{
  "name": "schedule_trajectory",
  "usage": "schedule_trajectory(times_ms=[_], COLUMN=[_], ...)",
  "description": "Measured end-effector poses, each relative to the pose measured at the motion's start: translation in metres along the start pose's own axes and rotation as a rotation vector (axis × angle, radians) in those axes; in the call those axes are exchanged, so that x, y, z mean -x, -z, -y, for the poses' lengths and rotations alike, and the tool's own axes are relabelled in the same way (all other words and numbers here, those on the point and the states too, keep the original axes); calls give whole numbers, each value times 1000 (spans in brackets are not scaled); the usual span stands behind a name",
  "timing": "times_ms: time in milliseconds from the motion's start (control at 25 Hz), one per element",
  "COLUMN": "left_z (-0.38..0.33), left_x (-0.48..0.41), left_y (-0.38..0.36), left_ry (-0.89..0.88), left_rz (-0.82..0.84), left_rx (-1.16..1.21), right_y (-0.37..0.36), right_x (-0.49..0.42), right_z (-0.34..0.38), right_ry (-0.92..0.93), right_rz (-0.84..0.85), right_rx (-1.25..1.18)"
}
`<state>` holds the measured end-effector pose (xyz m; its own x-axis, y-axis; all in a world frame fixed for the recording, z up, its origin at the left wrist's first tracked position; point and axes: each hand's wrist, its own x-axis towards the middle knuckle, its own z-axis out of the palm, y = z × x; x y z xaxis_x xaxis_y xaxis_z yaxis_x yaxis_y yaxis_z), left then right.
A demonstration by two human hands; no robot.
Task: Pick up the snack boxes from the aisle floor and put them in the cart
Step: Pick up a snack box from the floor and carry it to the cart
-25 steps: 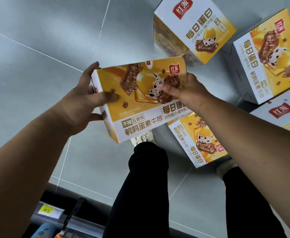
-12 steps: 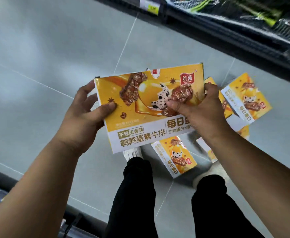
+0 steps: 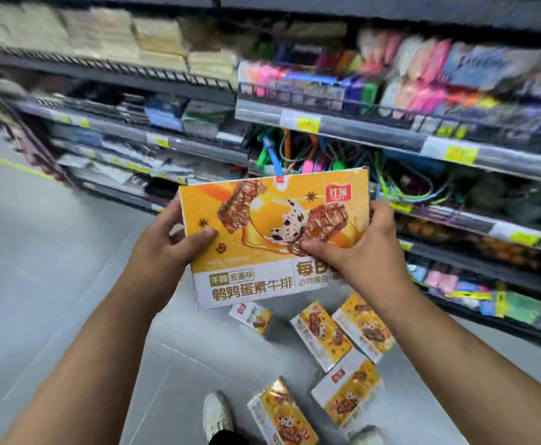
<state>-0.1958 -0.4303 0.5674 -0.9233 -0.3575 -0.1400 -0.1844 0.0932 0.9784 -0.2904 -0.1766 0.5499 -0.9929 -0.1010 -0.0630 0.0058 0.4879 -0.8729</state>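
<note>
- The held snack box (image 3: 272, 239) hangs in the air between both hands, printed face toward the camera, with its long axis running left to right.
- The left hand (image 3: 163, 248) grips the box's left short end, thumb on the face and fingers (image 3: 170, 216) wrapped behind.
- The right hand (image 3: 365, 252) grips the right end the same way, so neither hand is free.
- The other snack boxes (image 3: 320, 335) lie scattered on the aisle floor (image 3: 54, 284) below the held box, well apart from it.
- The shelves (image 3: 359, 130) stand behind the held box.
- No cart is in view, so I cannot tell which way the box must travel.
</note>
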Motion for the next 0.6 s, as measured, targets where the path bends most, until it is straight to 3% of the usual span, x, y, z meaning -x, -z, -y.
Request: schedule_trajectory(times_ms=[160,320,600], left_z=[-100,-193,-262], left_x=[19,44,83], left_y=[-48,-95,-168], left_ry=[-127,-217,-380], left_rz=[23,160,479], left_rx=[-40,-41,-81], right_y=[114,212,327], right_x=[9,36,155], right_z=[56,95,115], right_ry=[33,52,32], right_rz=[-54,-134,-424], right_rx=[56,118,170])
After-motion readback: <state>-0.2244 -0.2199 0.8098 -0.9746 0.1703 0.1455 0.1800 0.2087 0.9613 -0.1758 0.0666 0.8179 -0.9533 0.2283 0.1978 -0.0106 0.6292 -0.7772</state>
